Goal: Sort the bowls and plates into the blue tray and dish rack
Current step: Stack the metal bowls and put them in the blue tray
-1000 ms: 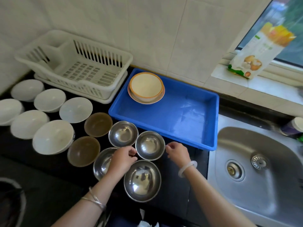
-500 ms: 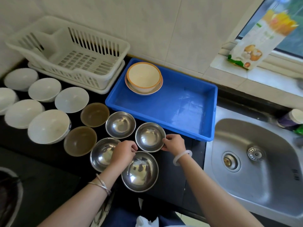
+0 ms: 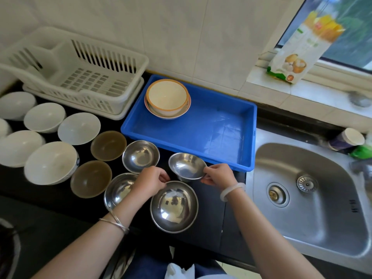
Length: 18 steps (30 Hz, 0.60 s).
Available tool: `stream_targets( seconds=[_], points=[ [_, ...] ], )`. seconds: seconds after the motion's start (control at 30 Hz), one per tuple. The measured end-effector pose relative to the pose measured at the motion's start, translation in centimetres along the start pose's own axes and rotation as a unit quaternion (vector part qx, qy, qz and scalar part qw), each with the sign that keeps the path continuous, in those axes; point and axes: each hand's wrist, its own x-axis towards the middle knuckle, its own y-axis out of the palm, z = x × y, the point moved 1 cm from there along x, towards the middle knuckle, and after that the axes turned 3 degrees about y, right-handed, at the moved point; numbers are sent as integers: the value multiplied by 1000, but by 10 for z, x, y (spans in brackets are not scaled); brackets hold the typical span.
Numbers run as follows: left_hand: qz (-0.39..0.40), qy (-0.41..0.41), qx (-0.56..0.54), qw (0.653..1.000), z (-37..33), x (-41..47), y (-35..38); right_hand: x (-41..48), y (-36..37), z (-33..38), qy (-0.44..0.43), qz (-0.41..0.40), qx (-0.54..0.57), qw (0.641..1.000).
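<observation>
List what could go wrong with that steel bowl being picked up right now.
1. The right hand pinches the small steel bowl only at its rim, tilted; it may slip.
2. It could clip the blue tray wall just behind it.
3. The left hand hovers over the large steel bowl and may knock it.

No text can be read anywhere. The packet on the sill at two o'clock carries a green tag and printing, but all of it is too blurred to make out.
</observation>
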Motion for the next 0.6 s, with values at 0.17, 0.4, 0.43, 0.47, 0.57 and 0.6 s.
stream_targets(
  seconds=[0.17, 0.4, 0.43, 0.47, 0.57, 0.6],
  points=[
    [10, -12, -2, 1000, 4, 5, 11, -5, -11, -10, -5, -2, 3, 1000],
    [-14, -39, -33, 999, 10, 14, 14, -16, -22, -19, -64, -25, -40, 997],
    [-20, -41, -40, 998, 11, 16, 14, -17, -22, -19, -68, -26, -50, 996],
    [-25, -42, -47, 998, 12, 17, 14, -17, -22, -20, -72, -27, -60, 995],
    [-36, -44, -62, 996, 14, 18, 16, -19, -21, -22, -85, -31, -93, 992],
    [-39, -45, -67, 996, 15, 18, 16, -21, -20, -22, -91, -32, -104, 990]
  ],
)
